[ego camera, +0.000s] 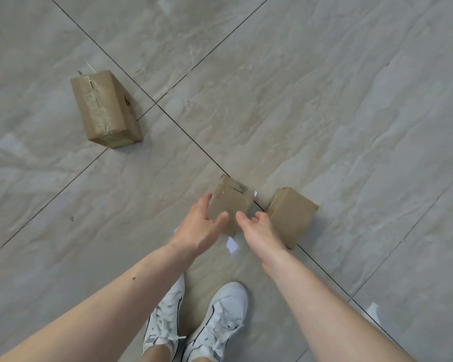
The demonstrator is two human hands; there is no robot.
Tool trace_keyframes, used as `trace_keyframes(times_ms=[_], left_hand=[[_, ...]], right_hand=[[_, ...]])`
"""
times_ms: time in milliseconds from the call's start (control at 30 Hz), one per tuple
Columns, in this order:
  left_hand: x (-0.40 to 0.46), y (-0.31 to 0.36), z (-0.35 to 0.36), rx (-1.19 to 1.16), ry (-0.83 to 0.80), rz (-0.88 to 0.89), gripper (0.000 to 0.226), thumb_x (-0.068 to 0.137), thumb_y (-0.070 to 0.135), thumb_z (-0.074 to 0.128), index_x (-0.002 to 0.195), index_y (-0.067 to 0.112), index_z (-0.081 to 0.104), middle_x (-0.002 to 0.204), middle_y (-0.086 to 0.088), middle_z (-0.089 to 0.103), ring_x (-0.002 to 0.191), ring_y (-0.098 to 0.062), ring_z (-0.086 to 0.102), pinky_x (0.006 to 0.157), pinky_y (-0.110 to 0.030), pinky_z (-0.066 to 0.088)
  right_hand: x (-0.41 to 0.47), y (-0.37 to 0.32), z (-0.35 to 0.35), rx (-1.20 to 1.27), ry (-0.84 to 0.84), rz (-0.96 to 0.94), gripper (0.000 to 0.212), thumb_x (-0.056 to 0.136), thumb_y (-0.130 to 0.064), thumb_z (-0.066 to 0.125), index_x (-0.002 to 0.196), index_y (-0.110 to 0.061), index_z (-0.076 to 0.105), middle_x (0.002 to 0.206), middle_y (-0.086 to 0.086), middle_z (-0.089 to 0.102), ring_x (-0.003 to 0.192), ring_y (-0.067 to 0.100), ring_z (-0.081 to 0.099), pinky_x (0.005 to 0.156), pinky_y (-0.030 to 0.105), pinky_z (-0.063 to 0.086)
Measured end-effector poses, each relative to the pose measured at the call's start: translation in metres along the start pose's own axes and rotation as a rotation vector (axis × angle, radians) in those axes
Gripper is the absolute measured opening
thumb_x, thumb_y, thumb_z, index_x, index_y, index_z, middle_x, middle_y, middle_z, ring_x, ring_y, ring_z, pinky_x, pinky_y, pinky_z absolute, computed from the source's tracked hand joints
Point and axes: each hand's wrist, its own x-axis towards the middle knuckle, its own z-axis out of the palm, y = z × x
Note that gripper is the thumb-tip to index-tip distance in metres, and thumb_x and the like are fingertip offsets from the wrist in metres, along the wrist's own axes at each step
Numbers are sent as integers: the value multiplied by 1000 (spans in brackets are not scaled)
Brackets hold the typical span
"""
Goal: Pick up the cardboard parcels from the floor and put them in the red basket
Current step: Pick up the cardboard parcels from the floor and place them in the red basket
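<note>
On the grey tiled floor (324,100), far to the left and well apart from everything else, lies the largest cardboard parcel (105,108) — brown, with a strip of clear tape running down its top face. Toward the middle, the left hand (199,226) reaches down with fingers spread wide, thumb and fingertips touching the left side and near edge of the middle parcel (230,202), though whether it has a firm hold on it I cannot tell. The right hand (256,228) is just beside it, fingers loosely curled and partly open, at the near right corner of that same parcel — touching or only close, I cannot tell. Just to the right rests a third parcel (292,215), astride a dark tile seam. Below the arms stand two white sneakers (194,325).
</note>
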Motion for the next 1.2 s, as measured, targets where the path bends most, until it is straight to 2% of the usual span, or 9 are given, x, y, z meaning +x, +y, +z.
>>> trace_keyframes(times_ms=[100,167,200,333,467,600,700,933,1200], left_hand=[[32,-8,10,-27,-24,-30,56,97,27,50,149,25,29,141,8,43,135,-20,39,94,-20,30],[49,-13,15,-26,-26,-65,27,98,24,49,123,33,46,112,13,46,115,-20,45,81,-20,34],[55,-14,17,-13,-27,-76,19,98,23,48,114,32,48,110,10,45,110,-20,46,79,-22,33],[61,-18,20,43,-45,-52,48,98,22,47,145,18,36,138,-4,50,105,-12,43,87,-21,31],[39,-7,3,-29,-14,-42,57,97,25,50,150,22,30,147,0,42,123,-15,45,99,-25,34],[-1,23,-31,-100,63,19,46,98,24,49,143,22,38,142,5,38,118,-9,39,96,-25,34],[-36,52,-60,-140,135,92,32,96,24,53,127,21,48,131,2,42,117,-10,44,94,-25,36],[-113,108,-119,-229,301,208,25,89,26,63,108,16,51,119,-4,46,104,-12,55,90,-30,49],[-180,106,-162,-445,423,208,15,90,16,60,99,20,48,122,-13,54,102,-20,60,66,-18,41]], right_hand=[[33,5,6,-15,37,19,71,97,-48,44,149,-5,27,154,10,38,139,26,38,102,34,33],[51,9,9,8,39,47,68,98,-50,41,148,-5,31,152,10,40,137,26,40,99,33,33],[57,10,11,18,36,59,66,98,-50,39,147,-6,33,151,10,42,135,26,41,96,32,33],[59,8,17,50,49,36,51,100,-43,39,137,-9,44,136,5,53,118,21,50,90,27,34],[38,-9,17,85,100,-14,33,98,-37,45,118,-12,53,112,2,63,102,21,56,84,29,39],[-6,-43,12,103,138,-89,28,94,-31,57,116,-14,52,107,2,66,93,18,59,79,28,43],[-46,-75,7,164,135,-157,22,91,-25,63,108,-18,52,96,-5,67,85,11,63,69,23,46],[-140,-149,0,142,129,-356,31,85,-19,72,109,-19,52,94,-6,64,85,12,65,81,30,53],[-221,-189,18,-112,69,-592,35,84,-19,72,113,-15,51,94,-11,58,86,11,61,84,35,55]])
